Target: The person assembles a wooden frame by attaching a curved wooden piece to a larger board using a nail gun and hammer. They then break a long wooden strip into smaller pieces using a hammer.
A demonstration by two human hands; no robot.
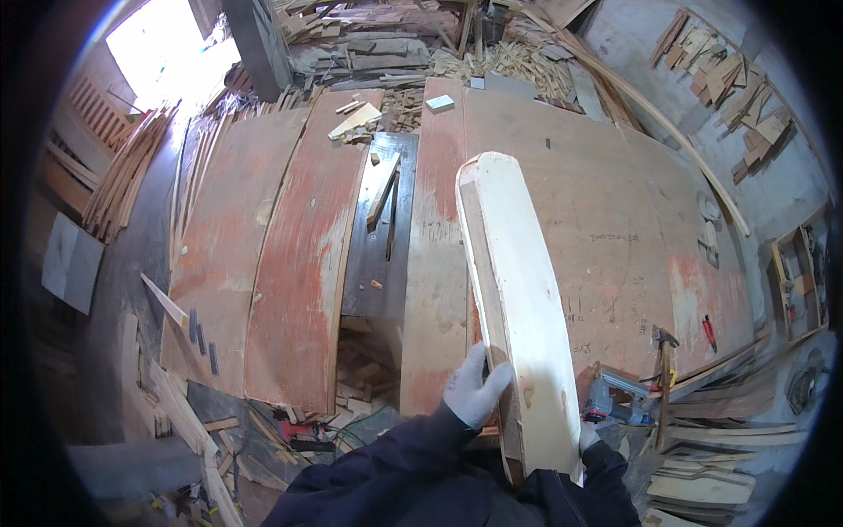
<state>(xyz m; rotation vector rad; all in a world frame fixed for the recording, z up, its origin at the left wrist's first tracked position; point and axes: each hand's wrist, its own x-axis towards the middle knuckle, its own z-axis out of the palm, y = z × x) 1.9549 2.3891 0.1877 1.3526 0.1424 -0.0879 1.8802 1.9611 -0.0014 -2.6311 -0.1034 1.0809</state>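
Long pale wooden piece (531,307) is held in front of the body, rounded far end pointing away over the bench (615,211), near end down by the jacket (395,479). Its left edge is gripped by the gloved left hand (477,386): thumb is laid on the brown side face, fingers are tucked at the edge, so clamped on the piece. Right hand (589,435) is placed at the right edge, lower down; it's mostly hidden by the piece, so whether it's closed can't be told. Just right of the piece, a nail gun (625,402) is seen at the bench's near edge, with a hammer (665,351) beside it, handle toward the body. Red pen (709,334) is laid farther right on the bench top. Dark metal strips (202,341) are set near the left corner. A dark panel (379,272) is seen between the bench boards, with a wooden stick (384,191) on it. Wood scraps (356,123) and a pale block (440,103) are left at the far edge.
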